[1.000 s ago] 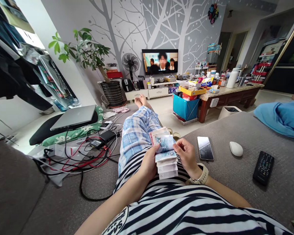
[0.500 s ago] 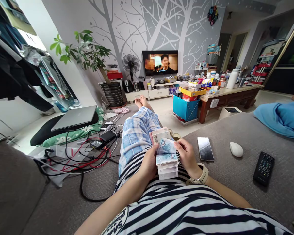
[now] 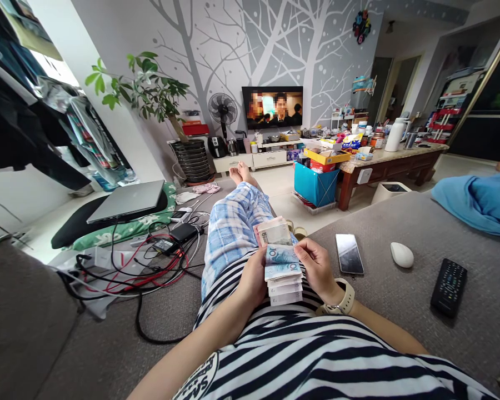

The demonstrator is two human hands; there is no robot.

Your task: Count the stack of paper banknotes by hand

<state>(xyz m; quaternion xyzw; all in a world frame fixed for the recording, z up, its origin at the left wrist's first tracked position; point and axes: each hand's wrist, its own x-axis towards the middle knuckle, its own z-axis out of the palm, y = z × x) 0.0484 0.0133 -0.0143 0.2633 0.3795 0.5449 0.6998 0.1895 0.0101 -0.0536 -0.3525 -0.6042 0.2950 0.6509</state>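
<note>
Over my lap, my left hand (image 3: 254, 276) is closed round the left side of a stack of banknotes (image 3: 284, 271). Blue notes marked 10 lie in the middle of the stack, and the ends of several paler notes hang fanned out below. Upright behind them stand a greenish-grey note and a reddish one. My right hand (image 3: 314, 265), with a pale watch on its wrist, pinches the right edge of a blue banknote (image 3: 282, 254) between thumb and forefinger. The left hand's fingers behind the stack are hidden.
On the grey sofa to my right lie a phone (image 3: 349, 254), a white mouse (image 3: 401, 255) and a black remote control (image 3: 449, 287). Tangled cables (image 3: 150, 261) and a closed laptop (image 3: 125, 200) are at my left. A cluttered table (image 3: 345, 178) stands ahead.
The blue note in my right fingers has come down and flatter over the stack, uncovering more of the greenish-grey note behind. My left hand has hardly moved.
</note>
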